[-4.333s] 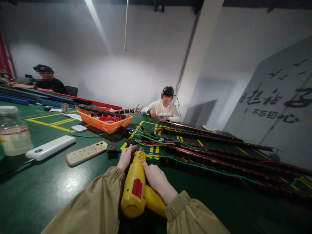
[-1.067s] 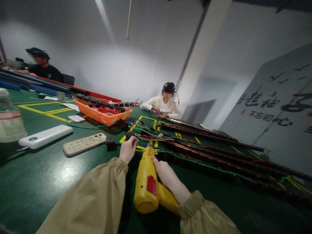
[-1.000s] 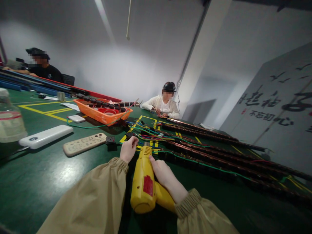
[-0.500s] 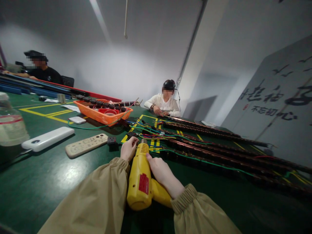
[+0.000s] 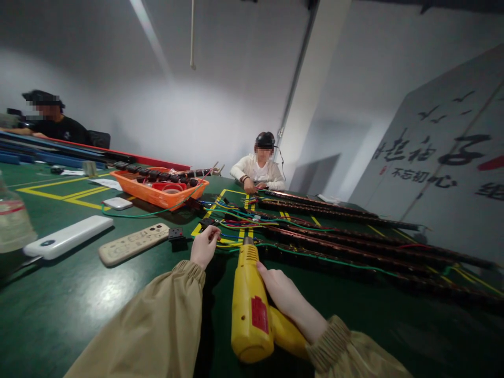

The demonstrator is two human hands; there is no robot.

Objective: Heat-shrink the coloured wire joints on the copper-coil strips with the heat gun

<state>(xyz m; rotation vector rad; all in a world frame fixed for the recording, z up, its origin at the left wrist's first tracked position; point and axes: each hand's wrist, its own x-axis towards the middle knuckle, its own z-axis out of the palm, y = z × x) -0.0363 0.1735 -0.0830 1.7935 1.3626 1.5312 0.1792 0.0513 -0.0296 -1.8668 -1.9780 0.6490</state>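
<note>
My right hand [image 5: 281,289] is wrapped round a yellow heat gun [image 5: 252,299], which has a red label and a metal nozzle pointing away from me. The nozzle tip is close to coloured wires [image 5: 236,223] at the ends of long dark strips [image 5: 334,252]. Left of the gun, my left hand [image 5: 205,247] has its fingers curled together beside the wires. What these fingers pinch, if anything, is too small to make out. A small black socket [image 5: 177,237] lies just left of that hand.
Left on the green table [image 5: 129,325] are a beige remote control [image 5: 134,244], a white power bank [image 5: 69,236] and a bottle [image 5: 16,220]. Behind them stands an orange basket [image 5: 157,194] of parts. One person [image 5: 260,165] sits opposite, another [image 5: 59,123] at far left.
The heat gun in my right hand has moved right and nearer to me, away from my left hand. The whole view has shifted slightly.
</note>
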